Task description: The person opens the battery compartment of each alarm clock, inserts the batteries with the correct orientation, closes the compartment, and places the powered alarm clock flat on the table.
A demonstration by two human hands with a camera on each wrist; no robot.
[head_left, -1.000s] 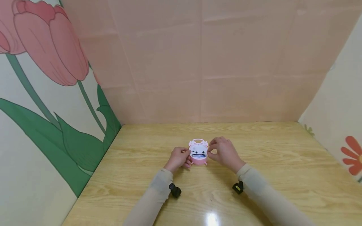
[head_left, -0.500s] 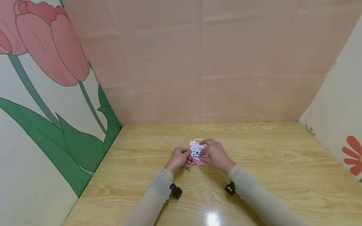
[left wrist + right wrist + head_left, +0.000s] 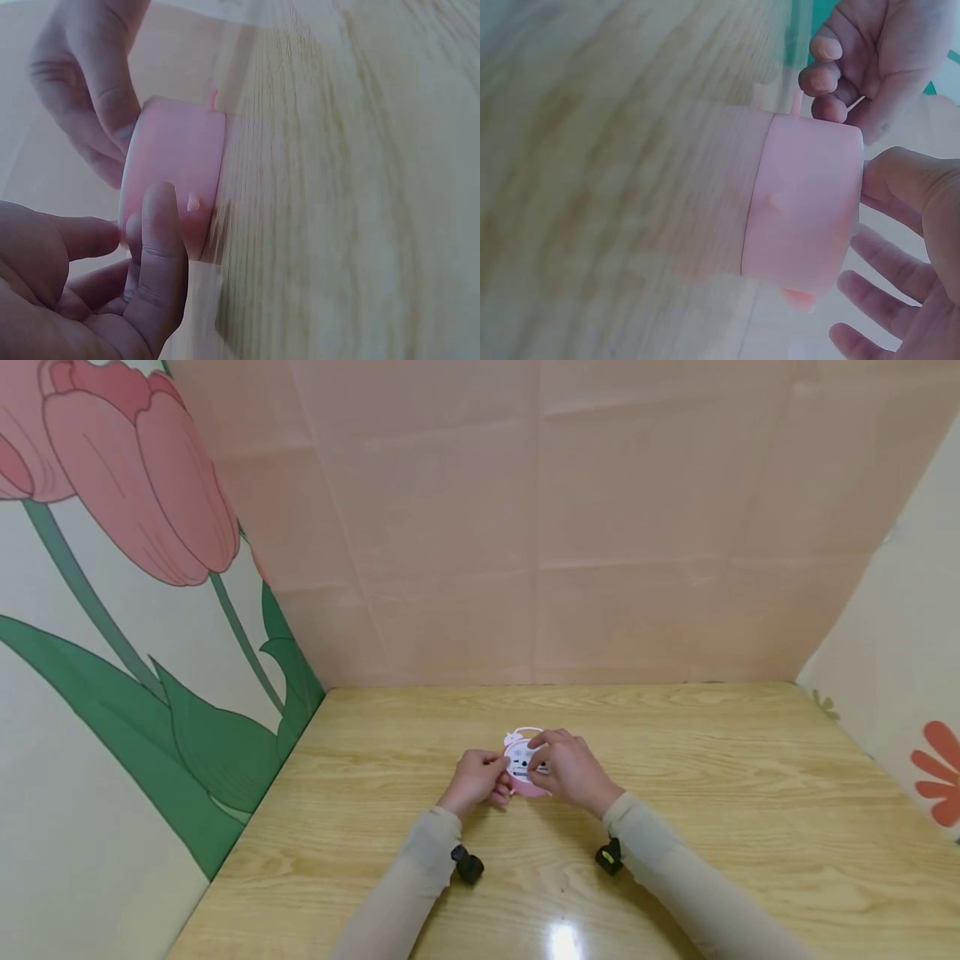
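A pink twin-bell alarm clock (image 3: 519, 752) lies on the table with its white back facing up, its carrying loop pointing away from me. My left hand (image 3: 477, 778) grips its left edge, thumb on top and fingers along the side. Over the right half of the back is my right hand (image 3: 576, 770), thumb and forefinger bent down at the dark battery slot and hiding part of it. In the right wrist view the thumb meets the back of the clock (image 3: 806, 202) while the other fingers spread out. I cannot tell whether the right fingertips pinch anything.
The wood-grain table (image 3: 360, 877) runs back to a pinkish-brown sheet (image 3: 525, 527). Side walls carry tulip (image 3: 150, 468) and flower (image 3: 937, 768) pictures. A black wrist camera (image 3: 468, 865) hangs under the left sleeve, another black camera (image 3: 609, 856) under the right.
The right hand has moved left from the clock's right edge onto its back, covering part of the battery slot. Over the last half second it has barely shifted. The left hand keeps its hold.
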